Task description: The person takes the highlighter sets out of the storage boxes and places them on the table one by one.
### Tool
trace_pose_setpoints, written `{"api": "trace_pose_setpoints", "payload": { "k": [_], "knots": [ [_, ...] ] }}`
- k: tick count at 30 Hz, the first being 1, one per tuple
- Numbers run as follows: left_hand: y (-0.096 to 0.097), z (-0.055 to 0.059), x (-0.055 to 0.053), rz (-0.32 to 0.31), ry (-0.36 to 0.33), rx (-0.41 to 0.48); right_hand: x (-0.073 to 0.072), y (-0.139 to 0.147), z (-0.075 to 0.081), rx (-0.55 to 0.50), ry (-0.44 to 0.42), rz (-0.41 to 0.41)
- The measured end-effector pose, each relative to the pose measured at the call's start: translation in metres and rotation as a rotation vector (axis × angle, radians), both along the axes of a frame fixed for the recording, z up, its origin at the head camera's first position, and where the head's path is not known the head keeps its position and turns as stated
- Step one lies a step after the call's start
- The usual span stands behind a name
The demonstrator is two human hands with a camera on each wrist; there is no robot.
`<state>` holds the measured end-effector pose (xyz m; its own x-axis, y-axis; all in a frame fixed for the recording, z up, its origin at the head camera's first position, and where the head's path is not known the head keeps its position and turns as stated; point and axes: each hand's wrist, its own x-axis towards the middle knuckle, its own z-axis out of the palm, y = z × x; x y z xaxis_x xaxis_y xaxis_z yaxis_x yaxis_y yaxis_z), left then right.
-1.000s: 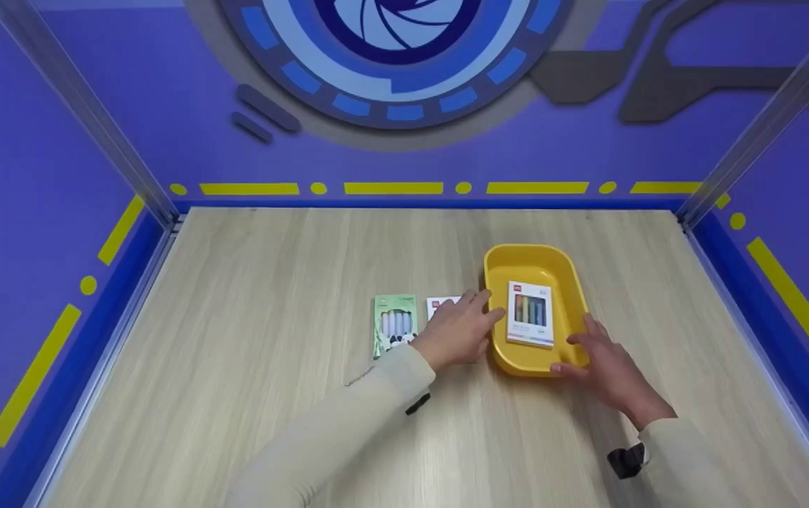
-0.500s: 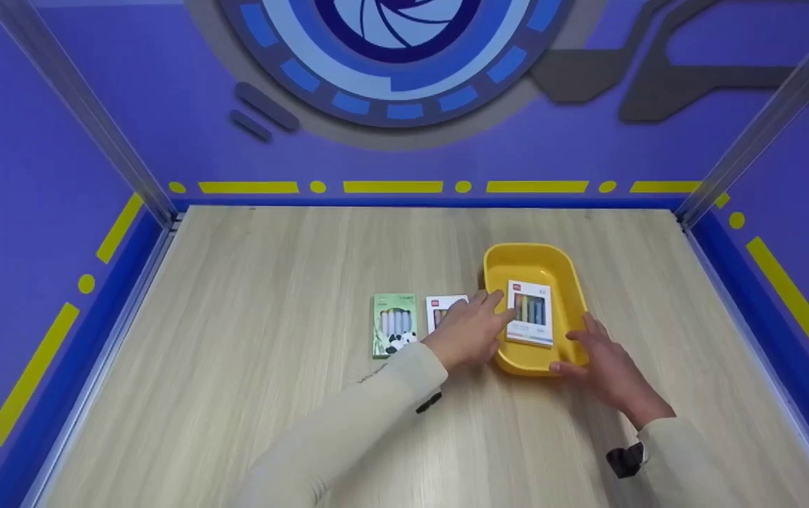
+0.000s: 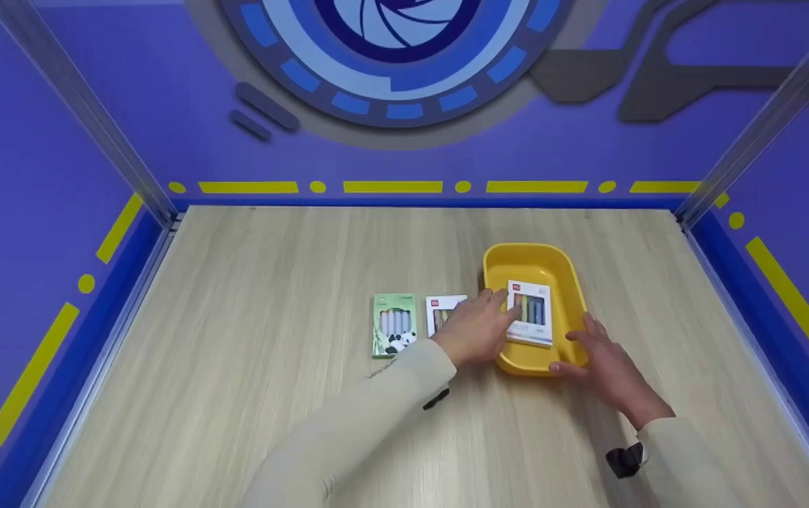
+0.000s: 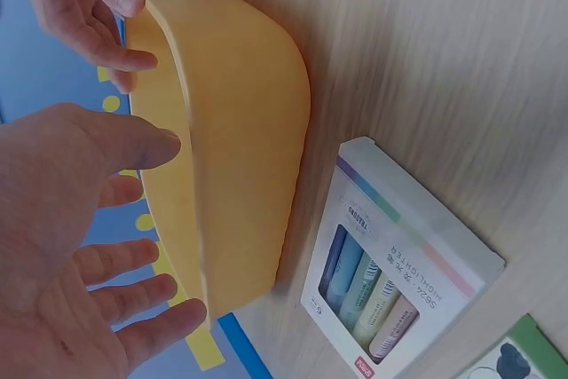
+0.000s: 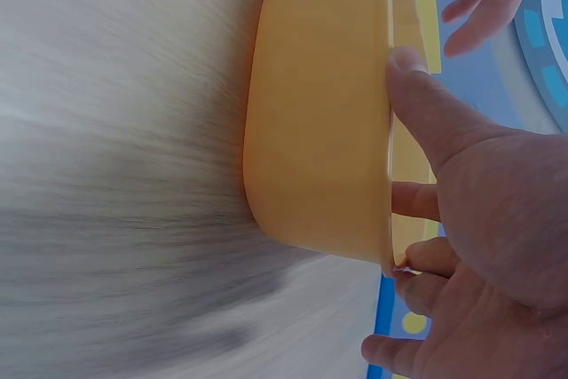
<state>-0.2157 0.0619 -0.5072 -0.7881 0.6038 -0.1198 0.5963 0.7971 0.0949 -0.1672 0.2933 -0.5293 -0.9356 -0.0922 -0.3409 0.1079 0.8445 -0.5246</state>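
A yellow plastic bin [image 3: 527, 262] stands on the table with a white box of highlighters [image 3: 531, 331] lying inside it. My left hand [image 3: 476, 330] hovers over the bin's left rim, its fingertips close to that box. In the left wrist view, the same left hand [image 4: 80, 237] has spread fingers and holds nothing. At the near right corner, my right hand [image 3: 612, 367] grips the bin's rim, thumb and fingers on it. A second white highlighter box [image 3: 436, 305] lies left of the bin, partly hidden by my left hand; its pastel pens show in the left wrist view.
A green box with a panda picture and pens [image 3: 395, 321] lies left of the second white box. Blue-purple walls [image 3: 404, 162] close in the wooden table [image 3: 270, 282] at the back and both sides.
My left hand has shifted slightly right, further over the bin's rim and away from the green box. The right hand and the bin stay in place.
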Motion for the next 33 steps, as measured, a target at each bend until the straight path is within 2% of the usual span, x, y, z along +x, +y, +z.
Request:
{"api": "trace_pose_setpoints", "payload": {
  "k": [7, 19, 27, 33],
  "knots": [
    [0.004, 0.001, 0.000, 0.002, -0.055, 0.012, 0.001, -0.001, 0.000, -0.005, -0.008, -0.012],
    [0.018, -0.004, 0.001, -0.007, -0.041, 0.012, 0.005, -0.001, -0.001, -0.007, 0.028, -0.008],
    [0.028, -0.007, 0.001, -0.013, -0.018, -0.018, 0.001, -0.002, -0.002, 0.011, 0.046, 0.002],
    [0.032, -0.008, 0.000, 0.009, -0.046, -0.034, 0.002, -0.001, -0.002, 0.006, 0.030, -0.007]
  ]
}}
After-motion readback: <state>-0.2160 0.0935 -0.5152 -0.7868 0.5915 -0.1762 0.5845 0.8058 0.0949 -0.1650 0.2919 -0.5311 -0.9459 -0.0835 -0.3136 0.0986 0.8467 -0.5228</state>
